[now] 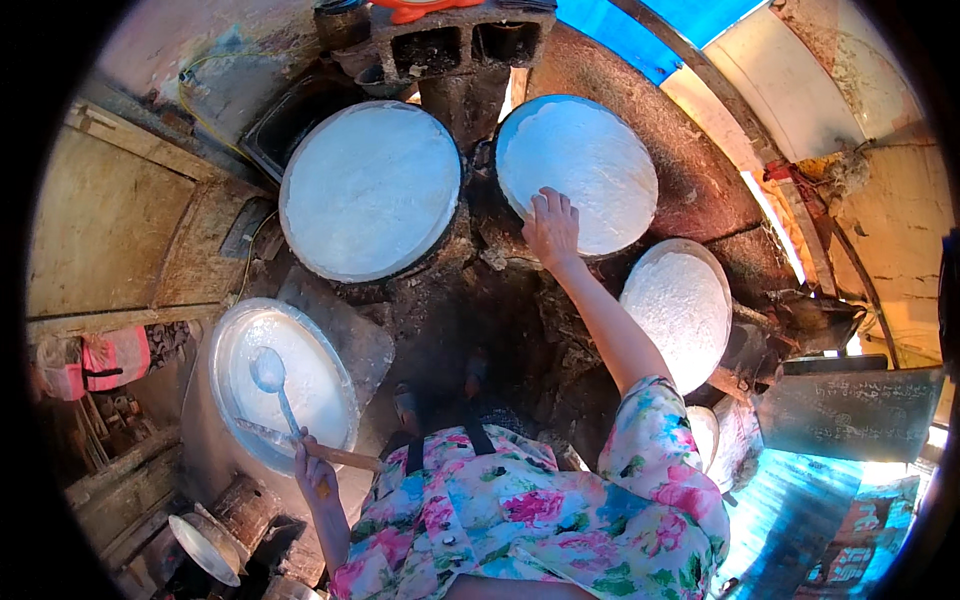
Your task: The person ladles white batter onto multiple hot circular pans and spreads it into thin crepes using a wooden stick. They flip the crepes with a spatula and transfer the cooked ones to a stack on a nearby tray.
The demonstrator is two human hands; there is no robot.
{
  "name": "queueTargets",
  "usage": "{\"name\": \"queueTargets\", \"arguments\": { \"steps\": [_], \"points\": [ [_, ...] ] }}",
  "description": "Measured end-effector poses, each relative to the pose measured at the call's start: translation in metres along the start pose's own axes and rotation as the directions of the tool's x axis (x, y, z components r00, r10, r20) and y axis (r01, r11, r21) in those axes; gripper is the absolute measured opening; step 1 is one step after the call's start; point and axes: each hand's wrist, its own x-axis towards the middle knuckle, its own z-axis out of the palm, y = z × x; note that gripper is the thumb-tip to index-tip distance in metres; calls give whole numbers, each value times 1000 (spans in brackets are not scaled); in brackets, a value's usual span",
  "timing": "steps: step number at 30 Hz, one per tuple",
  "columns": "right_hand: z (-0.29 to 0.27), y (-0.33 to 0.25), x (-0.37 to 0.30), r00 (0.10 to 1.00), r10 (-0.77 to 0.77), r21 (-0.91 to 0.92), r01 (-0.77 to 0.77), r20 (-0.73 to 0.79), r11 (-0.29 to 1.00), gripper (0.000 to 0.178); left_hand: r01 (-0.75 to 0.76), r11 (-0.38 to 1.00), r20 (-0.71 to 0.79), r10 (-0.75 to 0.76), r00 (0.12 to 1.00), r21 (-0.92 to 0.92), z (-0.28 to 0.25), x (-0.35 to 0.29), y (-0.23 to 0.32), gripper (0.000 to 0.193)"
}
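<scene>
My right hand reaches over the near edge of a round pan at the far right, which holds a white layer. Its fingers are bent down and closed; whatever is in them is hidden. Low on the left, my left hand grips the handle of a long ladle. The ladle's bowl hangs over a wide basin of white mixture. Beside that hand, a wooden-handled flat tool lies across the basin's near side; whether the hand also holds it is unclear.
Another large round pan with a white layer stands at the far left. A third, smaller white-covered pan is right of my right forearm. Concrete blocks rise behind the pans. A metal lid or dish sits at the lower left.
</scene>
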Motion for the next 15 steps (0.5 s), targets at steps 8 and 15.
{"name": "queueTargets", "arguments": {
  "steps": [8,15],
  "points": [
    [17,58,-57,993,82,-221,-100,-91,970,48,18,998,-57,-15,998,52,-1,-6,-3,38],
    [-21,64,-81,684,702,432,-582,-198,689,67,48,999,-22,-48,999,12,8,-8,-9,37]
  ]
}}
